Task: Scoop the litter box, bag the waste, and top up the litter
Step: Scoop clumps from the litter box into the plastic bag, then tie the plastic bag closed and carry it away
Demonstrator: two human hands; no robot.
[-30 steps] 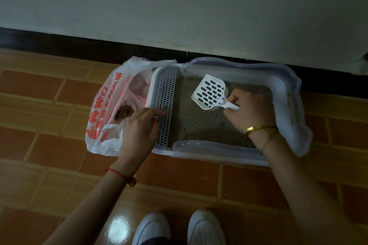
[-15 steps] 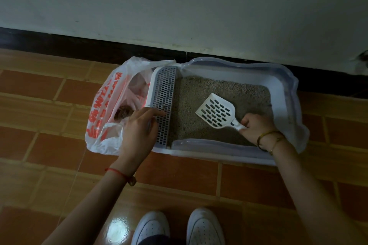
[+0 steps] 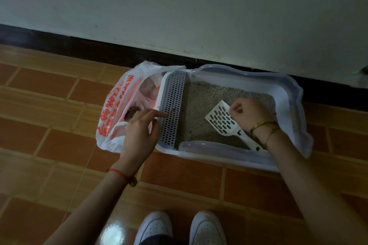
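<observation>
The scoop (image 3: 223, 120), light stiff plastic lying on the litter right of centre in the litter box (image 3: 209, 146), is best gripped by its handle, while the right hand (image 3: 248, 114) is curled just above it, any hold untellable, and the left hand (image 3: 139, 132) is rested with straight fingers (image 3: 159, 114) on the grate (image 3: 173, 105).

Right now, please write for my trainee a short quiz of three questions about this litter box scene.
1. True or false: the scoop lies on the floor tiles.
2. The index finger of the left hand touches: A the perforated grate; B the scoop; C a shoe.
3. Fill in: the dark waste clump lies inside the ___.
Key: 1 false, it lies on the litter; 2 A; 3 plastic bag.
</observation>
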